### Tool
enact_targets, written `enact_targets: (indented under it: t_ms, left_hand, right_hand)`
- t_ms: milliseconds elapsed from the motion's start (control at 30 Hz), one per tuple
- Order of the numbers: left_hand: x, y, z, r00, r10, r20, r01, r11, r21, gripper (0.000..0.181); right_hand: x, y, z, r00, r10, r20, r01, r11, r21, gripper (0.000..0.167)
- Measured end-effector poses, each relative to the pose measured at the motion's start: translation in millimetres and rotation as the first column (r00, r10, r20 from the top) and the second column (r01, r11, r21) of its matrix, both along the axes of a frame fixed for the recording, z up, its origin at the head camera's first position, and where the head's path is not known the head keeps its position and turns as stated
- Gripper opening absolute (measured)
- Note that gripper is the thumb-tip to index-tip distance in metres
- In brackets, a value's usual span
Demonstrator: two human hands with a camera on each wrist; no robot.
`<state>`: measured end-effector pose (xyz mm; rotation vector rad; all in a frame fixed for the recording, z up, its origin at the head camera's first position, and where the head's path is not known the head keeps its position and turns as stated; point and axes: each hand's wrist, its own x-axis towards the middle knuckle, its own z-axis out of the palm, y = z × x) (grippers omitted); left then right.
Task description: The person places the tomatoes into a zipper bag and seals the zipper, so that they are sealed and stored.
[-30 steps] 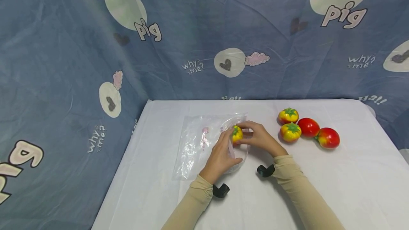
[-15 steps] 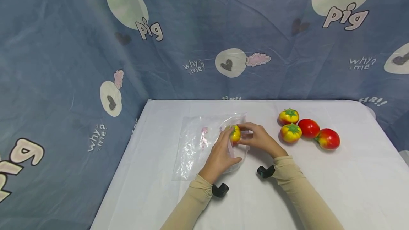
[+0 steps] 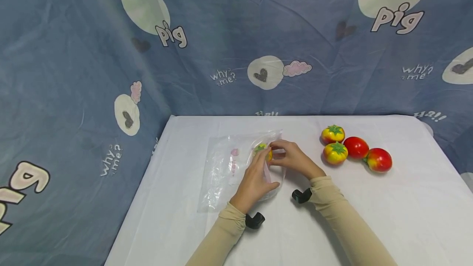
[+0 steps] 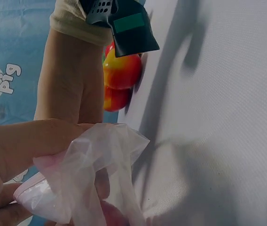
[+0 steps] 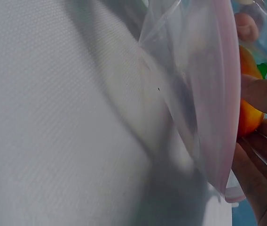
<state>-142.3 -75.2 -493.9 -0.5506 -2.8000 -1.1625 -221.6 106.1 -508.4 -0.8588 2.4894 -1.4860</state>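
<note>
Bag (image 3: 219,175): one, clear, marked in pink, lying across the table (image 3: 166,221), mouth raised towards the right.
Held fruit (image 5: 251,115): one, yellow-orange with a green top, in the bag's mouth, partly hidden by film and fingers.
Loose fruits (image 3: 335,153): four, making five with the held one; grouped right of the bag, two yellow with green tops, two mostly red.
Hands: two, close together at the bag's mouth.
Left hand (image 3: 255,180): reaching forward, back upward, thumb spread wide from long, nearly straight fingers; touching the bag at its mouth.
Right hand (image 3: 293,159): angled in leftward, wrist lower than knuckles, pinching the held fruit between thumb and fingers.
Sleeves (image 3: 347,221): two, beige, covering both forearms to the wrist.
Wrist devices (image 3: 255,220): two, black, one at each wrist.
Backdrop (image 3: 207,24): one, blue, printed, behind the table.
</note>
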Motion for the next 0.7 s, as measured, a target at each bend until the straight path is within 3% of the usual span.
enact_targets:
  t_ms: [200, 700]
  left_hand:
    - [0.7, 0.1, 0.2, 1.0, -0.007, -0.018, 0.007, 1.0, 0.002, 0.109]
    - [1.3, 1.3, 3.4, 0.998, -0.029, -0.058, 0.03, 0.999, 0.015, 0.108]
  right_hand:
    - [-3.7, -6.2, 1.7, 1.0, 0.007, -0.009, -0.007, 1.0, 0.016, 0.036]
    - [-10.0, -22.2, -3.8, 0.998, -0.044, -0.032, 0.046, 0.998, 0.051, 0.044]
